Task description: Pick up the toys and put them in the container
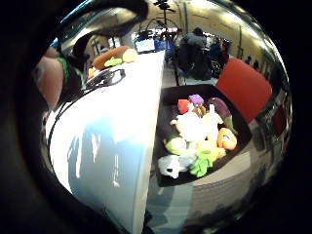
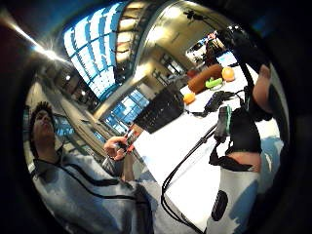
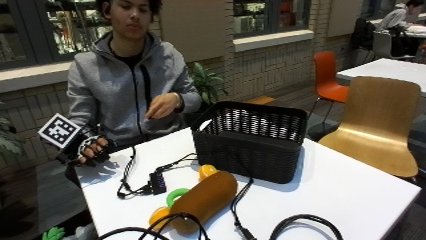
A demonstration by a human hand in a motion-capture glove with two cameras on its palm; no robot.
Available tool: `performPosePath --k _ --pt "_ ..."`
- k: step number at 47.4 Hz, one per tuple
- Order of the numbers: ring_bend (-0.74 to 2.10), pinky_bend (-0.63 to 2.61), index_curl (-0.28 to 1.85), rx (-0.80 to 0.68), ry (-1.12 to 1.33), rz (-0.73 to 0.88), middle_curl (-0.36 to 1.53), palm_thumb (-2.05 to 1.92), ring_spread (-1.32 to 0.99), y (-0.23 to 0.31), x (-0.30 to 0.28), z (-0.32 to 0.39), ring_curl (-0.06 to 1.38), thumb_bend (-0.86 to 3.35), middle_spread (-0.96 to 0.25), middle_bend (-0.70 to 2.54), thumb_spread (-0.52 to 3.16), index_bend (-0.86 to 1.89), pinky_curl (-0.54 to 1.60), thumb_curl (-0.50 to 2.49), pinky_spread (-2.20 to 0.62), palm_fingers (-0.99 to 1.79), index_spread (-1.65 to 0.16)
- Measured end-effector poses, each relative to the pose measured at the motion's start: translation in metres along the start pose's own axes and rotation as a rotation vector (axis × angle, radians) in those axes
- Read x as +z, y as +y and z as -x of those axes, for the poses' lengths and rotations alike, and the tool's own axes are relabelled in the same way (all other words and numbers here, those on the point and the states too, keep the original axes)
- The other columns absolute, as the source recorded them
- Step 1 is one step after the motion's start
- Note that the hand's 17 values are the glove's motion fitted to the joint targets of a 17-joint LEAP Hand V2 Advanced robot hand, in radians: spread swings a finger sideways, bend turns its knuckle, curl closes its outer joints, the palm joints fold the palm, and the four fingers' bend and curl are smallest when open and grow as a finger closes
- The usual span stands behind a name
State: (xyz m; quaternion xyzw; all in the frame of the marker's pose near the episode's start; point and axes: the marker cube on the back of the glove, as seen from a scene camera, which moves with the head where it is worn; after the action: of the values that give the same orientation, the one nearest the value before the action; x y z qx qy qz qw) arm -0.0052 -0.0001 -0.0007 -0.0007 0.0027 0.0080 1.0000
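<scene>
The gloved right hand [image 3: 93, 149] rests at the table's [image 3: 346, 192] near corner, beside the person's body, fingers loosely curled and, as far as I can tell from this angle, holding nothing. The toys left on the table lie well apart from it: a long brown plush roll [image 3: 203, 200] with a green ring [image 3: 176, 195] and an orange ball [image 3: 207, 171] just beside it, all in front of the black basket [image 3: 249, 140]. A black bin of plush toys [image 1: 197, 139] also sits below the table edge, on the floor. To do the next step well, I'd reach across over the black cables [image 3: 143, 182] without snagging them, take the roll around its middle, lift it clear of the rim and lower it inside the basket.
</scene>
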Motion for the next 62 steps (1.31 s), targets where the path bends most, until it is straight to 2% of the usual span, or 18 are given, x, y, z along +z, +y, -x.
performPosePath --k 10,15,23,34,37,43,52,57,62 --pt "0.53 0.31 0.18 -0.013 0.069 0.117 0.15 0.42 -0.19 -0.025 -0.002 0.042 0.17 0.46 -0.04 0.53 1.03 0.44 0.16 0.13 -0.17 1.01 -0.07" --pt "0.54 0.32 0.2 -0.038 0.092 0.181 0.18 0.4 -0.22 -0.041 0.003 0.051 0.19 0.51 -0.05 0.55 1.25 0.44 0.2 0.17 -0.18 0.95 -0.09" --pt "0.57 0.36 0.23 0.011 0.214 0.247 0.21 0.34 -0.25 -0.081 0.012 0.038 0.2 0.53 -0.07 0.58 1.45 0.43 0.24 0.21 -0.19 0.87 -0.12" --pt "0.52 0.48 0.25 0.107 0.293 0.468 0.23 0.21 -0.27 -0.184 0.049 -0.044 0.21 0.45 -0.08 0.55 1.48 0.3 0.31 0.22 -0.17 0.54 -0.18" --pt "0.48 0.57 0.24 0.159 0.334 0.526 0.23 0.17 -0.26 -0.205 0.066 -0.066 0.21 0.41 -0.07 0.5 1.46 0.18 0.35 0.21 -0.15 0.35 -0.21" --pt "0.46 0.68 0.2 0.248 0.416 0.611 0.23 0.14 -0.24 -0.232 0.098 -0.104 0.2 0.36 -0.05 0.44 1.41 0.09 0.37 0.21 -0.13 0.2 -0.24" --pt "0.35 0.87 0.2 0.341 0.485 0.74 0.24 0.13 -0.2 -0.236 0.135 -0.132 0.19 0.29 -0.02 0.34 1.33 0.13 0.42 0.23 -0.11 -0.09 -0.25" --pt "0.28 0.86 0.21 0.341 0.486 0.751 0.24 0.14 -0.17 -0.236 0.146 -0.137 0.18 0.27 0.0 0.27 1.31 0.16 0.41 0.24 -0.09 -0.12 -0.26" --pt "0.17 0.75 0.28 0.332 0.461 0.711 0.24 0.16 -0.16 -0.235 0.152 -0.138 0.16 0.25 0.01 0.16 1.3 0.33 0.38 0.25 -0.08 -0.1 -0.28"
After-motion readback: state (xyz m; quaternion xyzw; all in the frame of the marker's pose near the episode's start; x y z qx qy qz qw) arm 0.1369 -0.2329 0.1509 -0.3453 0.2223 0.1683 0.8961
